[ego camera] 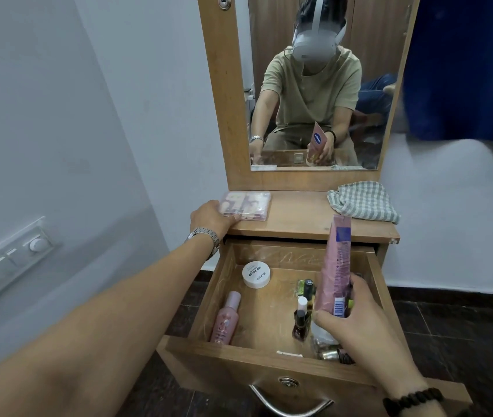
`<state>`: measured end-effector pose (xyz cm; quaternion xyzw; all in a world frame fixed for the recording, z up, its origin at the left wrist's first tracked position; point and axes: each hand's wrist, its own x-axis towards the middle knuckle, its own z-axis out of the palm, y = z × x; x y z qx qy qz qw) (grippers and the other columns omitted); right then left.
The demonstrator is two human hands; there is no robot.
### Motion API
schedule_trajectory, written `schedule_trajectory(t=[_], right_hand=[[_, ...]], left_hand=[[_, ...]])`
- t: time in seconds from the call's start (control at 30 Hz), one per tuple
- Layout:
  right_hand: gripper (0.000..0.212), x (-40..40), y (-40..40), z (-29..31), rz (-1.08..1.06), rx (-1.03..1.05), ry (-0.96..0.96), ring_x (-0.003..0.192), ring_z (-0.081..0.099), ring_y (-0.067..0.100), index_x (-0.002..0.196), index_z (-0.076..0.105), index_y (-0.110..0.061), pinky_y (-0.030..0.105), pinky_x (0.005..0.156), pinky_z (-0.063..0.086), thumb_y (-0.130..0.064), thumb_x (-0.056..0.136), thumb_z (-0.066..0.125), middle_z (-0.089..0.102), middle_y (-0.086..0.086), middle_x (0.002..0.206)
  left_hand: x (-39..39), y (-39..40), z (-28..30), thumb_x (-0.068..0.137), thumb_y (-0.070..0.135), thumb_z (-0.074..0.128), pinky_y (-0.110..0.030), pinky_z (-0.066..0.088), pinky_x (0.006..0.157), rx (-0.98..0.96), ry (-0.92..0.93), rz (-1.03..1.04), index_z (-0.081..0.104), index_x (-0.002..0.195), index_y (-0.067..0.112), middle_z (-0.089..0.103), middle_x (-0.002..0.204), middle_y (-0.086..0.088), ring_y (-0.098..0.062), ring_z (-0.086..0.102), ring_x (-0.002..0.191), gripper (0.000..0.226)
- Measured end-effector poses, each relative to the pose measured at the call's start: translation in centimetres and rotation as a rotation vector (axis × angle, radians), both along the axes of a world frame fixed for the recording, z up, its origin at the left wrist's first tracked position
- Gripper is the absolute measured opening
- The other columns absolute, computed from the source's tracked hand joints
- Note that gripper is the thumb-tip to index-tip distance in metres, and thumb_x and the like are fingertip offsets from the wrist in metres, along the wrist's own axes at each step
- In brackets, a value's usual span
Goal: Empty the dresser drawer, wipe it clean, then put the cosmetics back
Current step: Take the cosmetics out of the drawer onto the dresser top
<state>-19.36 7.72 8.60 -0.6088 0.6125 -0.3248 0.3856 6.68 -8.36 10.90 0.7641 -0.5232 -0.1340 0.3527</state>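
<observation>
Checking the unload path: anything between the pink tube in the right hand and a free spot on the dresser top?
Nothing visible. The right hand holds the pink tube upright above the drawer. The dresser top is bare between the clear case under the left hand and the checked cloth.

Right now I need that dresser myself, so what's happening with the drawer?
A person is emptying it. The right hand holds a pink tube upright above the open drawer. The left hand rests on a clear plastic case on the dresser top, where a checked cloth lies unused. Still inside: a pink bottle, a white jar, nail polish bottles and some small items. Wiping has not begun.
</observation>
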Motion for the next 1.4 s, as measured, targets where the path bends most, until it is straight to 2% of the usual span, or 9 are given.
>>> schedule_trajectory(t=[0.17, 0.63, 0.97, 1.03, 1.07, 1.1, 1.17, 1.27, 1.4], right_hand=[[0.058, 0.0, -0.1, -0.1, -0.001, 0.009, 0.007, 0.081, 0.060, 0.003, 0.117, 0.032, -0.041, 0.016, 0.059, 0.047, -0.033, 0.077, 0.073, 0.057, -0.017, 0.097], [0.053, 0.2, -0.2, -0.1, 0.011, 0.003, 0.049, 0.080, 0.059, -0.001, 0.117, 0.034, -0.039, 0.009, 0.054, 0.039, -0.031, 0.079, 0.070, 0.058, -0.016, 0.096], [0.056, 0.3, -0.2, -0.4, 0.011, -0.002, 0.061, 0.084, 0.058, -0.001, 0.123, 0.034, -0.037, 0.009, 0.056, 0.039, -0.030, 0.079, 0.070, 0.055, -0.018, 0.101], [0.059, 0.4, -0.3, -0.5, 0.013, -0.005, 0.063, 0.086, 0.058, -0.001, 0.126, 0.034, -0.036, 0.009, 0.056, 0.039, -0.031, 0.079, 0.070, 0.055, -0.018, 0.103], [0.061, 0.4, -0.4, -0.5, 0.014, -0.004, 0.064, 0.087, 0.058, -0.001, 0.128, 0.034, -0.035, 0.009, 0.057, 0.039, -0.032, 0.079, 0.070, 0.055, -0.017, 0.105], [0.063, 0.4, -0.4, -0.6, 0.014, -0.002, 0.067, 0.088, 0.058, -0.001, 0.131, 0.033, -0.035, 0.009, 0.057, 0.039, -0.032, 0.080, 0.070, 0.056, -0.016, 0.107], [0.067, 0.5, -0.5, -0.6, 0.012, -0.004, 0.071, 0.088, 0.058, 0.000, 0.134, 0.031, -0.034, 0.009, 0.058, 0.040, -0.033, 0.079, 0.071, 0.056, -0.014, 0.108], [0.065, 0.5, -0.5, -0.8, 0.003, -0.032, 0.075, 0.087, 0.058, 0.000, 0.131, 0.033, -0.034, 0.012, 0.059, 0.041, -0.033, 0.078, 0.071, 0.057, -0.015, 0.105], [0.069, 0.7, -0.1, -0.8, -0.033, -0.113, 0.070, 0.089, 0.060, 0.003, 0.134, 0.032, -0.034, 0.015, 0.061, 0.045, -0.031, 0.077, 0.072, 0.057, -0.013, 0.109]], left_hand=[[-0.1, -1.0, 0.0, 0.079, 0.044, 0.074, -0.035, 0.044, 0.082, 0.014, -0.046, -0.004, 0.059, 0.117, 0.008, 0.063, 0.116, -0.010, -0.030, 0.055, 0.109, 0.054], [0.3, -3.4, -0.3, 0.080, 0.042, 0.073, -0.032, 0.041, 0.066, 0.035, -0.100, -0.027, 0.062, 0.094, 0.011, 0.064, 0.092, -0.005, -0.024, 0.055, 0.084, 0.036], [0.8, -4.8, -0.8, 0.078, 0.044, 0.074, -0.031, 0.038, 0.060, 0.031, -0.124, -0.014, 0.054, 0.080, 0.013, 0.065, 0.092, -0.012, -0.026, 0.054, 0.079, 0.036], [1.0, -4.9, -0.9, 0.078, 0.043, 0.074, -0.035, 0.045, 0.069, 0.045, -0.108, -0.036, 0.059, 0.093, 0.012, 0.064, 0.108, -0.013, -0.027, 0.056, 0.090, 0.038], [1.0, -4.8, -0.9, 0.077, 0.042, 0.075, -0.038, 0.048, 0.082, 0.045, -0.079, -0.039, 0.059, 0.110, 0.012, 0.058, 0.123, -0.013, -0.029, 0.055, 0.104, 0.047], [0.9, -4.6, -0.9, 0.078, 0.041, 0.076, -0.041, 0.044, 0.097, 0.030, -0.026, -0.020, 0.051, 0.128, 0.013, 0.045, 0.139, -0.011, -0.030, 0.049, 0.119, 0.063], [0.8, -3.9, -0.6, 0.083, 0.036, 0.071, -0.042, 0.033, 0.109, -0.082, 0.078, 0.039, 0.037, 0.143, 0.015, 0.027, 0.151, -0.007, -0.030, 0.034, 0.135, 0.072], [-0.5, -1.5, 0.3, 0.087, 0.027, 0.064, -0.038, 0.036, 0.109, -0.278, 0.174, -0.006, 0.043, 0.137, 0.019, 0.035, 0.144, -0.003, -0.023, 0.041, 0.129, 0.055], [-4.1, 5.8, 0.4, 0.090, 0.025, 0.061, -0.025, 0.045, 0.091, -0.306, 0.207, -0.314, 0.053, 0.125, 0.023, 0.051, 0.126, 0.004, -0.009, 0.053, 0.104, 0.037]])
